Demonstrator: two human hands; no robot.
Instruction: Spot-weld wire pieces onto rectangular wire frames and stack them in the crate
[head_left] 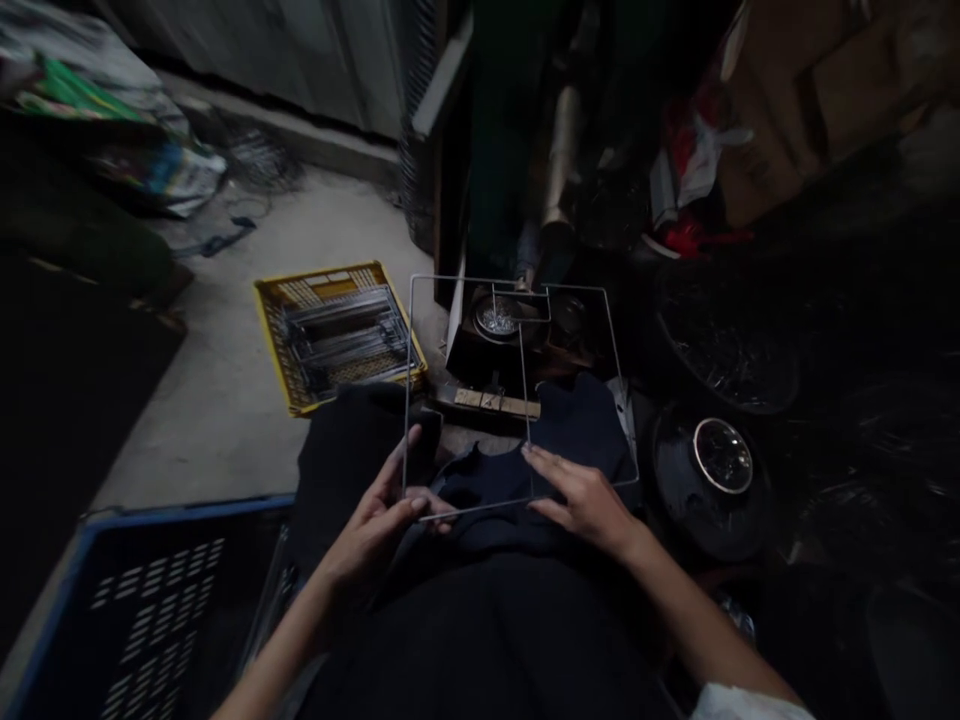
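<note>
Above my lap a thin rectangular wire frame is held up, with a middle wire and a small rectangular loop at its far side. My left hand grips the frame's near left corner between thumb and fingers, its index finger stretched along the side wire. At the lower part of the middle wire, my right hand holds the frame with its fingertips and thumb. Behind the frame stands a machine with a round dish of small shiny bits.
Left of the machine, a yellow crate holds several similar wire frames. A blue crate stands near my left side. A dark round object with a metal ring lies at right. Cardboard boxes are stacked behind. Another person's leg shows at left.
</note>
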